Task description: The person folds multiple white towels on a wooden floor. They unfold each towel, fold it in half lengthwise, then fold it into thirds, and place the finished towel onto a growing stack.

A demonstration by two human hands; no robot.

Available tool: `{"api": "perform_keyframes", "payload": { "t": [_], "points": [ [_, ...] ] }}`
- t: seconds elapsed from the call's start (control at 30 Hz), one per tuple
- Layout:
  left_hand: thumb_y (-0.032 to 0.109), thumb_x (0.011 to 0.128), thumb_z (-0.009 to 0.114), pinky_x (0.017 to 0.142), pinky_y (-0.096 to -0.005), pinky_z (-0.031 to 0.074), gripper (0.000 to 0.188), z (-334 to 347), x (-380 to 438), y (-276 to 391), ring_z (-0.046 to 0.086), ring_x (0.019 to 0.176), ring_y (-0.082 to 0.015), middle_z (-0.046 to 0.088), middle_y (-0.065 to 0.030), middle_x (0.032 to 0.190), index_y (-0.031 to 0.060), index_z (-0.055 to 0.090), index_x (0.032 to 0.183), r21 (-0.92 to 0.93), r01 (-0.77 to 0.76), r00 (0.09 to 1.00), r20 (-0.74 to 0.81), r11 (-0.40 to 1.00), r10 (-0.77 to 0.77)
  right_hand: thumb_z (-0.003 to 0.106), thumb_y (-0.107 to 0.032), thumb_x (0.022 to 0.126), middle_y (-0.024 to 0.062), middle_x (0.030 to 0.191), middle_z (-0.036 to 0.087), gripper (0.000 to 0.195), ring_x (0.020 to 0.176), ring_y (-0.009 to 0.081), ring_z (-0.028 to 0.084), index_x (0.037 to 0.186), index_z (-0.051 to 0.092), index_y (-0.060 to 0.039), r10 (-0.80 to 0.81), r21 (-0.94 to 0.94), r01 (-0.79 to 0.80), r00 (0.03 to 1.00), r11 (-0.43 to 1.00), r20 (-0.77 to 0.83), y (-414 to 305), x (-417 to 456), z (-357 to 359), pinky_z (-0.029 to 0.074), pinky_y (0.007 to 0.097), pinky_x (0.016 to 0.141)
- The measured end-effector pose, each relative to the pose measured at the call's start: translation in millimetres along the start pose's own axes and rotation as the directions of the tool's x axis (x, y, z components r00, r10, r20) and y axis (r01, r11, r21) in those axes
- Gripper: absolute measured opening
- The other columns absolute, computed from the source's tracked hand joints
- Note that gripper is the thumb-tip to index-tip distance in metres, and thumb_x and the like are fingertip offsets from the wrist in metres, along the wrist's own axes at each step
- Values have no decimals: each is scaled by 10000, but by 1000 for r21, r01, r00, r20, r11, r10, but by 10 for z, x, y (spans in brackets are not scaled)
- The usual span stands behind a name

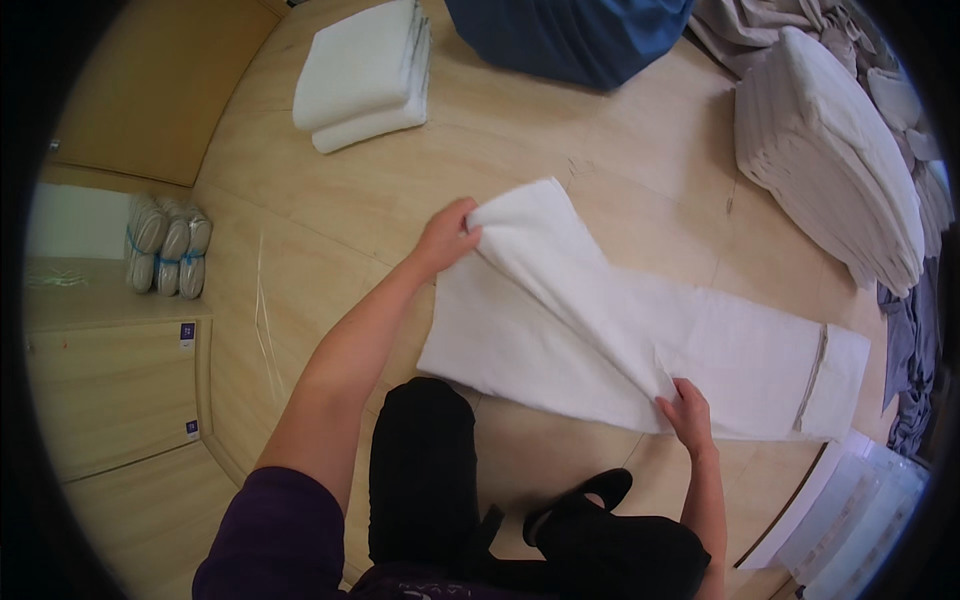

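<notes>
A long white towel (525, 345) lies spread over the wood-patterned floor in front of my knees, one part of it folded over at a slant. My left hand (450, 234) pinches an edge of that upper layer near its far left corner. Lower right, my right hand (686, 412) grips the near edge of the same layer between thumb and fingers. A band with a dark line (814, 379) crosses the towel near its right end.
Folded white towels (360, 67) sit at the far left, and a taller stack (825, 157) leans at the right. A blue cloth bundle (577, 37) is at the top. Bundled slippers (169, 244) stand by wooden cabinets (127, 390); plastic packets (855, 510) lie lower right.
</notes>
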State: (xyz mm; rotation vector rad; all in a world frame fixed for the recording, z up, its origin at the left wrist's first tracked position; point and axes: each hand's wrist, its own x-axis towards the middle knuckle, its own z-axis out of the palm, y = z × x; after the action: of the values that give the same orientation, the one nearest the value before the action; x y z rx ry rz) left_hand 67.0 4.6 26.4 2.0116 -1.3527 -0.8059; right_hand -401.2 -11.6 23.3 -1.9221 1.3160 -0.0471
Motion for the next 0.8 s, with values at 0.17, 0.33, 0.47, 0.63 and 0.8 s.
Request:
{"api": "perform_keyframes", "payload": {
  "t": [0.17,0.33,0.47,0.63,0.8],
  "points": [
    [38,795,517,739,-268,441,165,-93,-565,-213,516,841,-160,484,-55,943,53,466,951,-423,6,899,-395,906,-190,645,-48,653,49,769,490,238,733,236,511,858,540,-106,-445,-329,397,891,857,-85,-42,-129,157,442,352,553],
    [213,845,522,777,-288,441,301,21,-1165,-362,532,899,-163,516,-92,1053,62,451,1095,-730,570,746,268,377,-610,606,-60,683,44,791,496,244,735,221,536,911,552,-127,-376,-352,338,925,873,-45,-42,-238,454,462,335,588],
    [289,843,524,766,-361,436,302,142,-1241,-511,544,897,-244,523,-158,1103,42,527,1015,-147,533,844,162,833,-512,598,-72,712,59,815,505,245,736,233,540,946,542,-119,-301,-220,285,953,933,-41,-113,-317,490,457,353,595],
    [286,861,462,734,-409,424,280,355,-1208,-765,529,890,-339,557,-178,1005,35,571,919,422,461,887,-249,780,-390,559,-89,783,71,833,507,193,686,228,535,974,530,-96,-22,5,23,991,1000,-135,-33,-400,288,444,331,588],
    [215,878,411,777,-377,415,273,319,-1246,-1149,549,858,-288,591,-160,929,20,594,935,348,364,927,-225,864,-299,504,-107,836,104,919,506,243,760,209,516,1071,502,-46,149,122,-107,899,987,-411,540,-414,-175,432,304,687]
  ]
}}
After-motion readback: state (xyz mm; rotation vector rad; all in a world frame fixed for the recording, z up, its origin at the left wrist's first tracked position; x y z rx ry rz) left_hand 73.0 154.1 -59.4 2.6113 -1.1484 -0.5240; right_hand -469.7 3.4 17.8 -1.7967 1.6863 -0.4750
